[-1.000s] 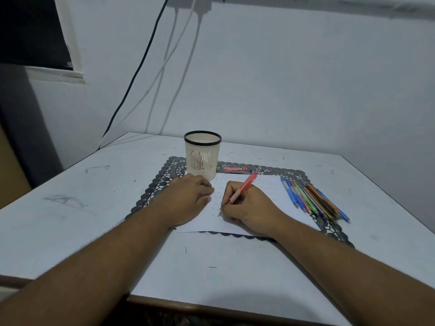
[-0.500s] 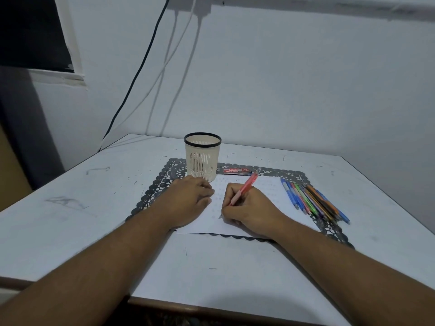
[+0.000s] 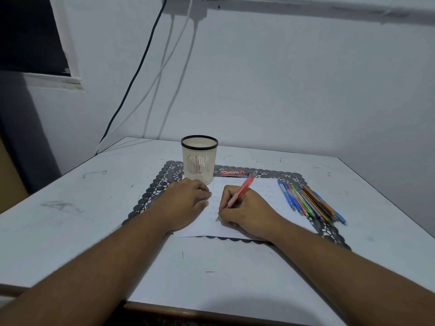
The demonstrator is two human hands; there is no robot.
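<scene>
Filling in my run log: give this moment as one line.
right hand grips red pen, tip on paper | left hand rests on paper | mesh cup upright behind

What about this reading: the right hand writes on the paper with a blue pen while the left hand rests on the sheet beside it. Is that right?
Not quite: the pen in the right hand is red, not blue, as the head view shows. The rest holds: its tip is down at the paper, and the left hand rests on the sheet beside it.
</scene>
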